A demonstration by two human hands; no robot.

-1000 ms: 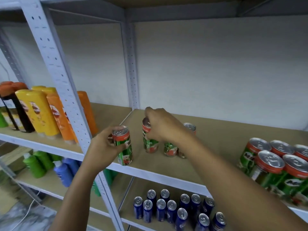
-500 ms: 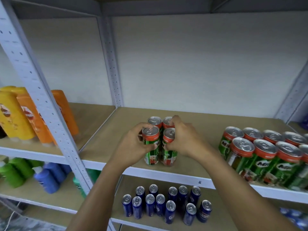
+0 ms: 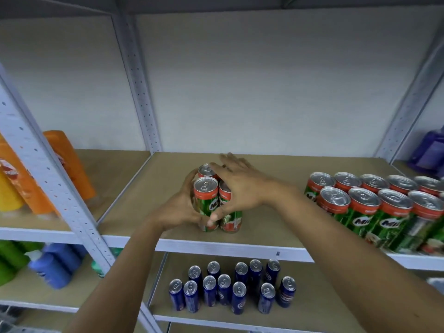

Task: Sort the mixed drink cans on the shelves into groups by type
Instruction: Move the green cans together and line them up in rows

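Left hand (image 3: 179, 207) wrapped around left side of can cluster (image 3: 217, 200) on shelf (image 3: 264, 234); right hand (image 3: 236, 188) laid over top, fingers spread, thumb pressed on front. "MILO", "ORIGINAL" read between fingers.

On the middle shelf (image 3: 264, 227) a small cluster of cans (image 3: 206, 200) stands near the front edge, the left hand (image 3: 180, 210) against its left side and the right hand (image 3: 240, 188) over its right. A larger can group (image 3: 374, 207) stands well apart to the right (in rows), slim cans (image 3: 230, 287) on the shelf below, and bottles (image 3: 28, 171) in the bay to the left.
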